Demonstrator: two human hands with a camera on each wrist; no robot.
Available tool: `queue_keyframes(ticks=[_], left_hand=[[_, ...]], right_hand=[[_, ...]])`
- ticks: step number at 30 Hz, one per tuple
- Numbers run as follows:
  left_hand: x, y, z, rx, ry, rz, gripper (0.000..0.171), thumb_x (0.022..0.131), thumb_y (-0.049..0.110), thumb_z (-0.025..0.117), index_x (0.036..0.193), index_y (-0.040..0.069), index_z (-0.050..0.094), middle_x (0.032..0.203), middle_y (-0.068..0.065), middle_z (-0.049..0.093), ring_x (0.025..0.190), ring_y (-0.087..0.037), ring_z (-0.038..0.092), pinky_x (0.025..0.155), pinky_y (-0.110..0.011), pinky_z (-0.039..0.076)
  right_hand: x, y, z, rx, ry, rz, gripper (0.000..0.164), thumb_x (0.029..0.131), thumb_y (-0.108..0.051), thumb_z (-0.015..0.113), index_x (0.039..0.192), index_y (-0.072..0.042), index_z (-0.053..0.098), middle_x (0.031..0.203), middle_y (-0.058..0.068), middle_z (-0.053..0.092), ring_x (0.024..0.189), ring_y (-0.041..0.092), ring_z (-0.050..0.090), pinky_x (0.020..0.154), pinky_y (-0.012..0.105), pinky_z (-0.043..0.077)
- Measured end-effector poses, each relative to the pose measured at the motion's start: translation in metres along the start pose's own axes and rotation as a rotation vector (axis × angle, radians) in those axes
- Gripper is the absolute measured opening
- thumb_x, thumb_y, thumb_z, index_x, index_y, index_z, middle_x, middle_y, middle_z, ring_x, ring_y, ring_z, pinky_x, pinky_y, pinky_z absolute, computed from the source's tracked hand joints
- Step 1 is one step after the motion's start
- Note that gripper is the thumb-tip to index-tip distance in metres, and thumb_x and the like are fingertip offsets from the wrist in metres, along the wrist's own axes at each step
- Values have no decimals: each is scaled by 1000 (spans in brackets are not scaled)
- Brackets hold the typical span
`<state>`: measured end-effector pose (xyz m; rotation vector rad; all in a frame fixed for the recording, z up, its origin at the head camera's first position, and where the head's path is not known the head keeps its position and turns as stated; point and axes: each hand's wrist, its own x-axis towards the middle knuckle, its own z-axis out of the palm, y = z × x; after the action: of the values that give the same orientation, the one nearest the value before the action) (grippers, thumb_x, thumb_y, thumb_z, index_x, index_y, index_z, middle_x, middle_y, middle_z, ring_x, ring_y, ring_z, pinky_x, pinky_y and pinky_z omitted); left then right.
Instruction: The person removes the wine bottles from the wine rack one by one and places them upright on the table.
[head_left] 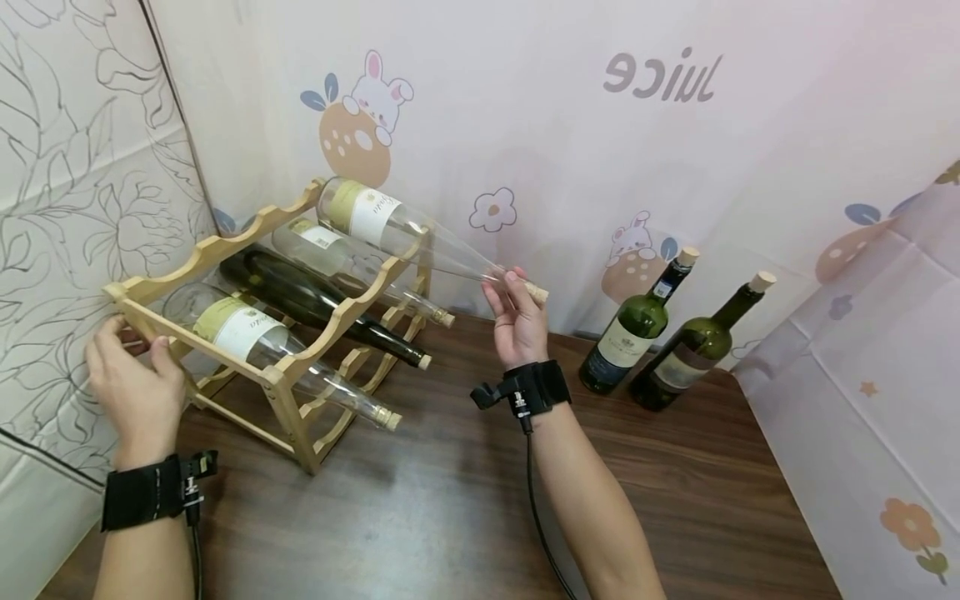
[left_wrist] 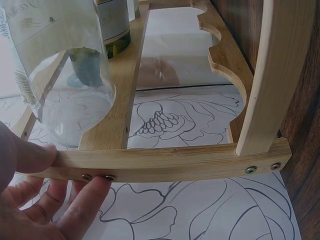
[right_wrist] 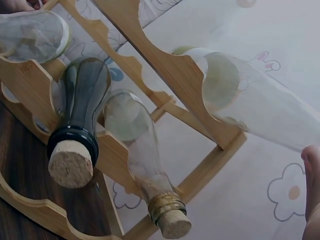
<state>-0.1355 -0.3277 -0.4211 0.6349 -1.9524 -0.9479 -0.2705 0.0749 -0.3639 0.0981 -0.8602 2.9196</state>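
Note:
A wooden wine rack (head_left: 348,313) with scalloped rails stands at the left. My left hand (head_left: 138,383) grips its near-left end; in the left wrist view the thumb lies over the end bar (left_wrist: 175,164) and the fingers curl beneath. At the rack's far end, my right hand (head_left: 519,323) pinches the corked neck of a clear wine bottle (head_left: 372,218) with a white and yellow-green label. That bottle's body lies over the top rails, neck pointing right. The right wrist view shows its clear body (right_wrist: 270,102) beside a rail, with only part of the hand visible.
Also lying on the rack's upper tier are a clear labelled bottle (head_left: 247,327), a dark green bottle (head_left: 300,292) and another clear bottle (head_left: 352,260), all corked. Two green corked bottles, one (head_left: 628,340) beside the other (head_left: 686,358), stand upright on the wooden table (head_left: 420,508) near the back wall.

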Motion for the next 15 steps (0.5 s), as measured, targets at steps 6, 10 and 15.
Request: queue_keyframes(ticks=[6,10,15], left_hand=[[0,-1,2,17,12,-6,44,102,5,57,144,-2,51,129,-13,54,121,-32,55,107,-28,45],[0,-2,2,7,22,-6,43,101,5,57,144,-1,52,119,14,44,114,-13,49,97,-10,41],[0,-2,1,-4,16,-2,43,102,6,57,144,0,52,114,23,34,109,1,40,94,-6,42]], right_hand=[[-1,-6,-6,-2,-10,-12,21,104,1,58,97,-9,74,103,9,75,97,22,76,90,30,64],[-2,-10,-8,1,-2,-7,20,104,1,58,97,-9,74,103,9,74,97,22,76,89,29,64],[-3,-15,-10,10,4,-11,21,105,1,57,96,-9,73,103,9,73,96,21,75,88,30,65]])
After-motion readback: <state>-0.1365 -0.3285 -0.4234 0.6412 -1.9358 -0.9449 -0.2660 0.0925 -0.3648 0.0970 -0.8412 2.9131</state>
